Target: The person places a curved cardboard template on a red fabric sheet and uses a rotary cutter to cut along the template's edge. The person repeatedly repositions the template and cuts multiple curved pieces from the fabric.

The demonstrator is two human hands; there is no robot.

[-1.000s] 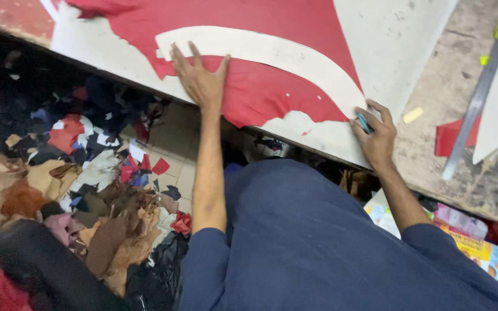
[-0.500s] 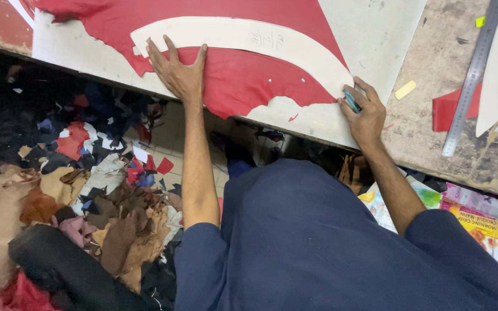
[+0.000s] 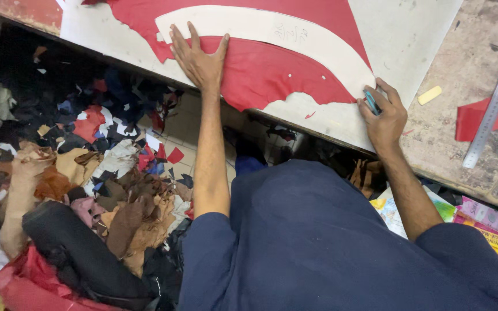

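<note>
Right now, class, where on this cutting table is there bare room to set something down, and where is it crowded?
Bare white board lies between the red sheet and the worn tabletop. More bare top sits around the yellow eraser, left of the steel ruler. Crowded: the left hand presses the curved cream template; the right hand holds a pen at its end.
</note>
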